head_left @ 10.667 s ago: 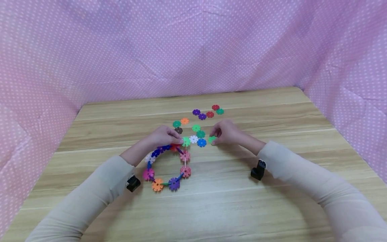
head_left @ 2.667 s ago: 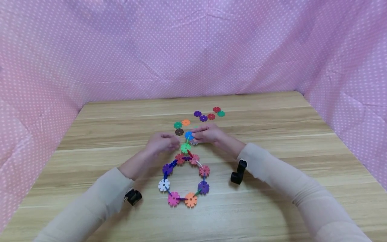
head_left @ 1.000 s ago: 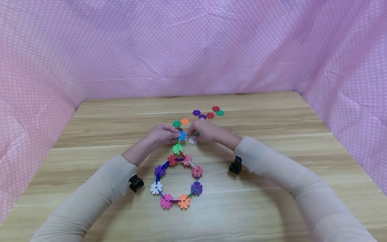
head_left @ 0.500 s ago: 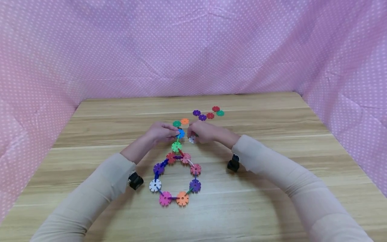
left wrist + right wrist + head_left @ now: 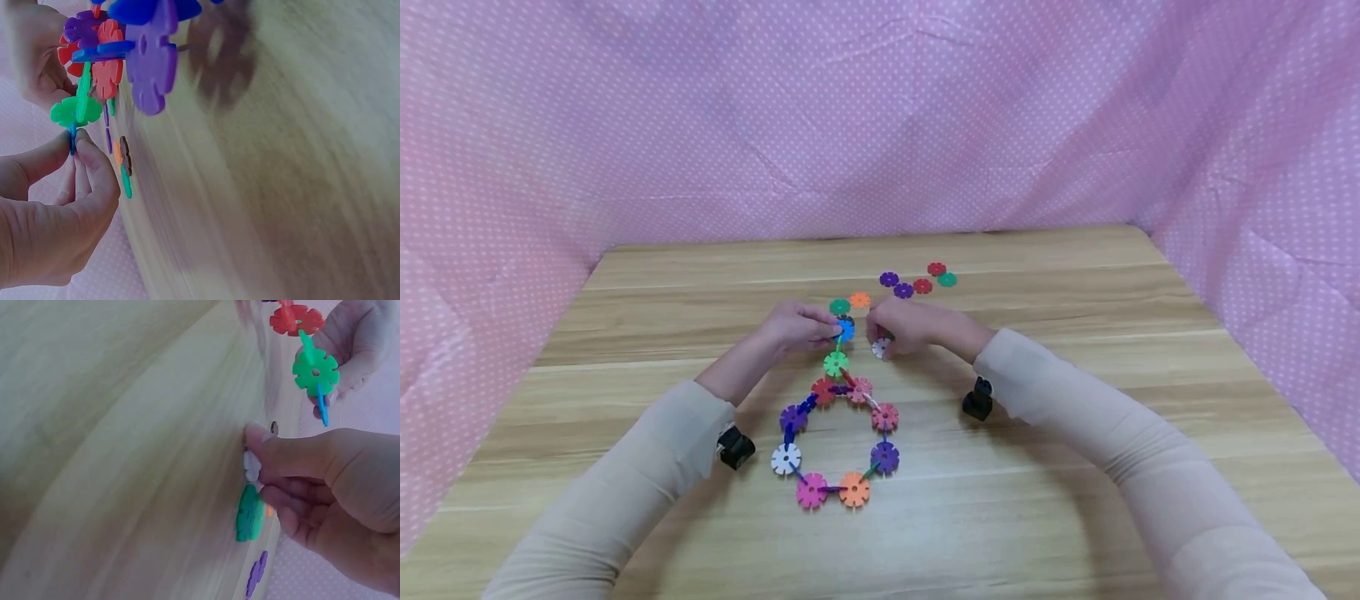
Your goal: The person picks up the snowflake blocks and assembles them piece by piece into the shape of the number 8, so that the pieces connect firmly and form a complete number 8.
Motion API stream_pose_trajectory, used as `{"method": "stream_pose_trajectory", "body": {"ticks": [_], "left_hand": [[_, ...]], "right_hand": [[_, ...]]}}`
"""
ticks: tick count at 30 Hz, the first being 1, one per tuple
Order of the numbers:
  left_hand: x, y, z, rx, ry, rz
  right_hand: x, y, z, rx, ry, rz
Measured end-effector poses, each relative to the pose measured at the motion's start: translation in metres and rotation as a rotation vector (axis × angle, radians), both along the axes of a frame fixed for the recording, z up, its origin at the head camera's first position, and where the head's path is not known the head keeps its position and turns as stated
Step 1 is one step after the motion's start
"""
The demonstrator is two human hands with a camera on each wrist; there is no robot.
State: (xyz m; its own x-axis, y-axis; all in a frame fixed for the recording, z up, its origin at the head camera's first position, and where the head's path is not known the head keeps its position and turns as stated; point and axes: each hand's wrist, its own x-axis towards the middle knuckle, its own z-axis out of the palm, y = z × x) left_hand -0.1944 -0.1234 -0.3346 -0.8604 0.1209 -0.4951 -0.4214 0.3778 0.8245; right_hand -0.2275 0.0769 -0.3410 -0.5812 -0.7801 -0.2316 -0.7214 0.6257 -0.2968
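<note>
In the head view, my left hand (image 5: 797, 327) pinches a blue interlocking disc (image 5: 847, 331) between thumb and fingers. That disc joins through bright green discs (image 5: 836, 364) to a ring of multicoloured slotted discs (image 5: 885, 457) nearer me. My right hand (image 5: 912, 325) is down at the tabletop, its thumb and fingers pinching a white disc (image 5: 880, 348). The right wrist view shows the white disc (image 5: 252, 467) mostly covered by the thumb, with a dark green disc (image 5: 250, 515) beside the fingers. In the left wrist view, the blue disc (image 5: 73, 142) sits edge-on at the fingertips.
Behind the hands lie loose teal (image 5: 839, 307), orange (image 5: 860, 299) and brown discs. Purple (image 5: 889, 279), red (image 5: 922, 286) and green discs lie farther back. The wooden table (image 5: 1037, 500) meets a pink dotted cloth (image 5: 880, 125).
The blue disc, loose on the table at first, is joined to the green ones. The right hand let it go to the left hand and moved to the white disc. The ring shifted and turned.
</note>
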Motion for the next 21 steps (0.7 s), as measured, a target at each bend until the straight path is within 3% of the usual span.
{"method": "stream_pose_trajectory", "body": {"ticks": [4,14,21], "left_hand": [[-0.001,-0.002,-0.002,0.008,0.006,0.004],[0.001,-0.002,-0.001,0.029,0.002,0.014],[0.003,-0.002,-0.001,0.06,0.007,-0.003]], "right_hand": [[0.0,0.0,0.001,-0.078,-0.008,-0.025],[0.001,0.009,-0.003,-0.503,-0.019,-0.179],[0.003,0.011,-0.005,-0.611,-0.022,-0.266]]}}
